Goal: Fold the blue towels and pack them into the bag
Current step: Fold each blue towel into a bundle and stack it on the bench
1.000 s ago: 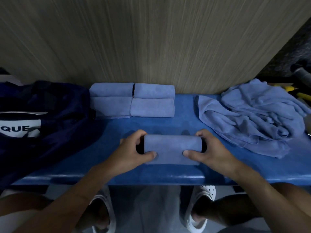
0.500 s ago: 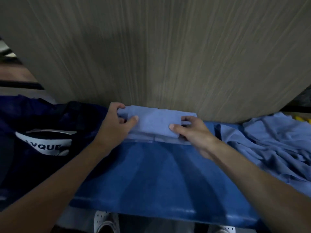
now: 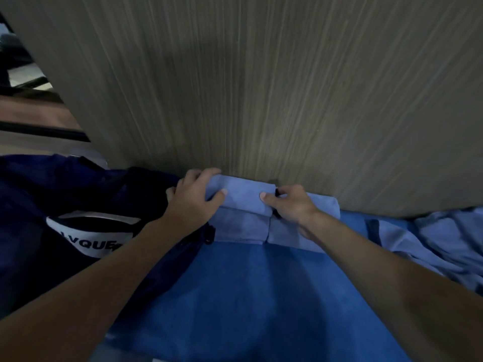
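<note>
The folded towel, which one second ago was at the near edge of the surface, now lies on the stack of folded towels at the wall, just beside the bag. The left hand and the right hand still grasp its two ends, with the fingers curled around them.

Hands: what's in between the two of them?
A folded blue towel, gripped at its ends by the left hand and right hand, atop the folded stack. Head view.
</note>
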### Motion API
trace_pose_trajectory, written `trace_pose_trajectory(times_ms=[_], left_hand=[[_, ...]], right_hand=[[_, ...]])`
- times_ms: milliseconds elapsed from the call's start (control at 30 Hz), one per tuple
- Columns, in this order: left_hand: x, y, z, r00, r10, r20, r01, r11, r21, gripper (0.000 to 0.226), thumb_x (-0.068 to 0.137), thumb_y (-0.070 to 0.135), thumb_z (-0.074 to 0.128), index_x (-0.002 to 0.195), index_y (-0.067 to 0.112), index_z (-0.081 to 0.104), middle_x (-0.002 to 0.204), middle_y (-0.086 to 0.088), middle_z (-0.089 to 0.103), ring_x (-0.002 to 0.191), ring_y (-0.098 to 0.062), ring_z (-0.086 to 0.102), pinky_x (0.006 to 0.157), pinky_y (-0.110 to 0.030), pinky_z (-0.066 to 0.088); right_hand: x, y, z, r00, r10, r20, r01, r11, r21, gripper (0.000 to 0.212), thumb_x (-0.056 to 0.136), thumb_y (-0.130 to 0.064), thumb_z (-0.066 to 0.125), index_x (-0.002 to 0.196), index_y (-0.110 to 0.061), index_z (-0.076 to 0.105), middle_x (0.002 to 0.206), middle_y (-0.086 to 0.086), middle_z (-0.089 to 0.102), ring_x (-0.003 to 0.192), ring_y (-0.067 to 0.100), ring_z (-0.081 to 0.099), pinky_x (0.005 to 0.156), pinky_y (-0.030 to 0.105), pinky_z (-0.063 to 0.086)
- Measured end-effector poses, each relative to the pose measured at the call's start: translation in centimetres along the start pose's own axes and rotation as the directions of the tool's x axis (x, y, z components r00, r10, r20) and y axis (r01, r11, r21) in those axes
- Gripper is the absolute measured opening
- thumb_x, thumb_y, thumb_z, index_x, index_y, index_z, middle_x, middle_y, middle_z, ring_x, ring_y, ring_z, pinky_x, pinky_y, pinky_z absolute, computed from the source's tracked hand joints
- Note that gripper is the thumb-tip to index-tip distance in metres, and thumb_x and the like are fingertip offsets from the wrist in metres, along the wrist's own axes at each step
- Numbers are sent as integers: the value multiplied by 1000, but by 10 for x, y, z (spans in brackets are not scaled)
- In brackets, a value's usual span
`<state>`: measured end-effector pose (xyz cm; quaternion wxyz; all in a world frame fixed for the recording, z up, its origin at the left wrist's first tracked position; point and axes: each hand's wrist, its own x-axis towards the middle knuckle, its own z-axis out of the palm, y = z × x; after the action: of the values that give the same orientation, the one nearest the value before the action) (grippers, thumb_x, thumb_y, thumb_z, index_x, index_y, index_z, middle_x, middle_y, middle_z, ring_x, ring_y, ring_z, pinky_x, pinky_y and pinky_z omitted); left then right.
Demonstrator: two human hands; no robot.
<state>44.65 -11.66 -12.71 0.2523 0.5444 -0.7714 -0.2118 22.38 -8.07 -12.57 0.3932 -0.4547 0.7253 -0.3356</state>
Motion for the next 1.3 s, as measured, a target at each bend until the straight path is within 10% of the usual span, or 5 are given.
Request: trace_pose_trajectory(times_ms=[300, 533, 1133, 1300], left_hand=[[-4, -2, 5, 998, 62, 9, -63, 996, 69, 59, 74, 69, 36, 115, 35, 60, 117, 7, 51, 103, -16, 57, 95, -50, 45], [0, 27, -3, 984, 159, -74, -141, 968, 206, 53, 76, 67, 50, 111, 31, 65, 117, 2, 53, 107, -23, 54, 93, -46, 42], [-9, 318, 173, 838, 481, 259, -498, 867, 0, 26, 85, 44, 66, 103, 26, 66, 104, 8, 70, 105, -19, 62, 93, -38, 43], [-9, 360, 228, 777, 520, 353, -551, 834, -16, 35, 84, 47, 68, 111, 24, 65, 110, 5, 67, 108, -20, 60, 93, -40, 43]], right_hand=[[-9, -1, 8, 981, -53, -184, -3, 956, -293, 39, 82, -63, 59, 94, -27, 65, 92, -7, 68, 100, 19, 57, 85, 40, 21], [-32, -5, -25, 985, -60, -161, 23, 975, -223, 36, 82, -63, 60, 77, -28, 58, 84, -10, 61, 93, 15, 54, 101, 42, 31], [-140, 148, -287, 787, -58, -614, -266, 866, -423, 26, 86, -28, 57, 64, -14, 51, 68, 7, 59, 86, 33, 58, 73, 38, 34], [-149, 183, -321, 765, -73, -640, -370, 763, -530, 33, 88, -33, 59, 119, -21, 57, 117, 8, 58, 115, 34, 48, 92, 46, 34]])
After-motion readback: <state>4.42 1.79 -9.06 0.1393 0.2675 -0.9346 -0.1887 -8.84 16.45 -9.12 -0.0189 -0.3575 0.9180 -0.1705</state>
